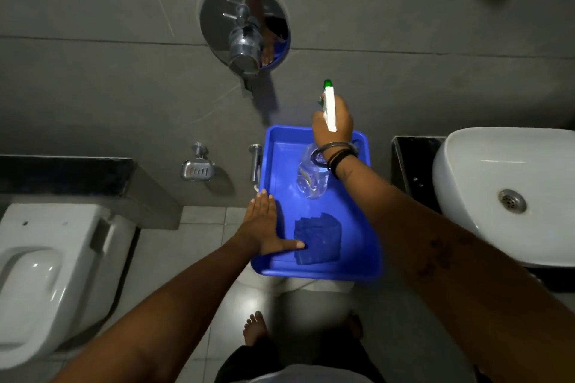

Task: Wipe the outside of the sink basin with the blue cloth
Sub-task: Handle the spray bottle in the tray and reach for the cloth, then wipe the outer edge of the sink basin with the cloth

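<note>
R hand [333, 126] is wrapped around the neck of a clear spray bottle [312, 176], fingers closed at the white trigger head, bottle over the far end of the blue tray [357, 261]. L hand [264, 224] lies flat and open on the tray's left edge, thumb tip touching the folded blue cloth [317, 238] near the tray's near edge. White sink basin [485, 177] sits just beside the tray, to the right.

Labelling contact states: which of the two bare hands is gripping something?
The right hand, closed around the clear spray bottle with the white-and-green trigger head. The left hand lies flat and open on the blue plastic tray edge, beside the folded blue cloth.
</note>
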The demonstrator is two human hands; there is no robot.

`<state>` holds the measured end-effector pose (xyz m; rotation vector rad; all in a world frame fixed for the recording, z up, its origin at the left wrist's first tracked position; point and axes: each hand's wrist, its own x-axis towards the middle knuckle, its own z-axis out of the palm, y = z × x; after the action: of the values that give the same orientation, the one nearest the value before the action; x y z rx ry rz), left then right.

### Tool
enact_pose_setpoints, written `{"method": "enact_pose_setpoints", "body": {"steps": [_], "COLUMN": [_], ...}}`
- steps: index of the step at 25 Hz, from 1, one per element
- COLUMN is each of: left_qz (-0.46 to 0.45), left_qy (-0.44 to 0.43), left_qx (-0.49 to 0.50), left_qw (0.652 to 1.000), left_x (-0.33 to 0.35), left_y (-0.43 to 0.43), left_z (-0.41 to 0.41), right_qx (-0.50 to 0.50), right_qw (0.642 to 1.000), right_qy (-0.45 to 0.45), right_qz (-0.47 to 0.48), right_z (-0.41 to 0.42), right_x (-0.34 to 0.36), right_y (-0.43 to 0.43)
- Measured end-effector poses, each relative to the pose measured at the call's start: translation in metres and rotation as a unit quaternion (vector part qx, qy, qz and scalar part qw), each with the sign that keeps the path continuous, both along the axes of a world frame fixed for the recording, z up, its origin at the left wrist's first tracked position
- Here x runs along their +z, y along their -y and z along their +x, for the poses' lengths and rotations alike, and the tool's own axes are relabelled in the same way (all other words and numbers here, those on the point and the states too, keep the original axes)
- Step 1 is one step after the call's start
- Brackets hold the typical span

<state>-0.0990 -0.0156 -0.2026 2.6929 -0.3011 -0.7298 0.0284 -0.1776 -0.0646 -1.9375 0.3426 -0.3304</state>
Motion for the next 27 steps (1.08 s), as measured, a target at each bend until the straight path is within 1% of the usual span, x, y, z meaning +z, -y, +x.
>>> {"method": "enact_pose_setpoints", "body": {"steps": [3,4,5,6,7,8,9,10,11,13,16,17,19,20,21,22,23,24,25,26,27], "left_qz": [-0.047,-0.072,-0.106,-0.141,-0.171,-0.195,-0.206,-0.207,-0.206,-0.23,-0.299,-0.319,-0.356,-0.382,-0.414,-0.451,-0.492,-0.521,-0.536,-0.546,-0.55], "left_qy": [0.069,0.064,0.041,0.009,-0.025,-0.06,-0.09,-0.114,-0.133,-0.166,-0.222,-0.248,-0.277,-0.286,-0.304,-0.334,-0.374,-0.414,-0.447,-0.473,-0.496], "left_qx": [-0.008,0.003,0.041,0.104,0.173,0.235,0.281,0.314,0.343,0.406,0.462,0.474,0.487,0.473,0.444,0.411,0.384,0.363,0.343,0.319,0.291], "left_qw": [0.997,0.995,0.993,0.985,0.97,0.95,0.933,0.92,0.907,0.869,0.805,0.782,0.748,0.741,0.734,0.718,0.686,0.652,0.629,0.614,0.606], "left_x": [-0.006,-0.007,-0.009,-0.011,-0.014,-0.017,-0.022,-0.026,-0.03,-0.036,-0.039,-0.036,-0.029,-0.024,-0.018,-0.014,-0.009,-0.003,0.002,0.006,0.009], "left_y": [0.015,0.021,0.029,0.036,0.043,0.048,0.052,0.057,0.06,0.067,0.072,0.073,0.071,0.07,0.071,0.072,0.075,0.08,0.086,0.089,0.096], "left_z": [-0.003,-0.005,-0.007,-0.009,-0.01,-0.01,-0.009,-0.009,-0.01,-0.009,-0.01,-0.009,-0.005,-0.002,0.0,0.002,0.0,-0.002,-0.004,-0.005,-0.009], "right_qx": [0.039,0.047,0.047,0.045,0.044,0.045,0.051,0.058,0.065,0.078,0.086,0.083,0.056,0.044,0.042,0.044,0.041,0.036,0.031,0.033,0.035], "right_qw": [0.999,0.998,0.997,0.996,0.992,0.981,0.961,0.934,0.912,0.893,0.873,0.869,0.876,0.877,0.87,0.861,0.858,0.864,0.874,0.882,0.888], "right_qy": [-0.008,-0.026,-0.049,-0.077,-0.119,-0.184,-0.262,-0.34,-0.397,-0.442,-0.48,-0.487,-0.459,-0.438,-0.422,-0.409,-0.4,-0.386,-0.373,-0.361,-0.349], "right_qz": [0.016,0.028,0.035,0.028,0.003,-0.036,-0.076,-0.095,-0.083,-0.028,0.006,0.035,0.136,0.195,0.251,0.298,0.319,0.321,0.311,0.302,0.297], "right_z": [0.001,-0.006,-0.018,-0.033,-0.051,-0.07,-0.089,-0.106,-0.12,-0.136,-0.136,-0.134,-0.134,-0.137,-0.141,-0.143,-0.146,-0.15,-0.157,-0.161,-0.169], "right_x": [-0.012,-0.02,-0.032,-0.047,-0.066,-0.086,-0.106,-0.125,-0.139,-0.157,-0.16,-0.158,-0.152,-0.146,-0.138,-0.132,-0.124,-0.117,-0.109,-0.102,-0.096], "right_y": [0.005,0.009,0.017,0.023,0.03,0.037,0.044,0.051,0.054,0.057,0.063,0.066,0.075,0.079,0.084,0.087,0.089,0.094,0.099,0.103,0.11]}}
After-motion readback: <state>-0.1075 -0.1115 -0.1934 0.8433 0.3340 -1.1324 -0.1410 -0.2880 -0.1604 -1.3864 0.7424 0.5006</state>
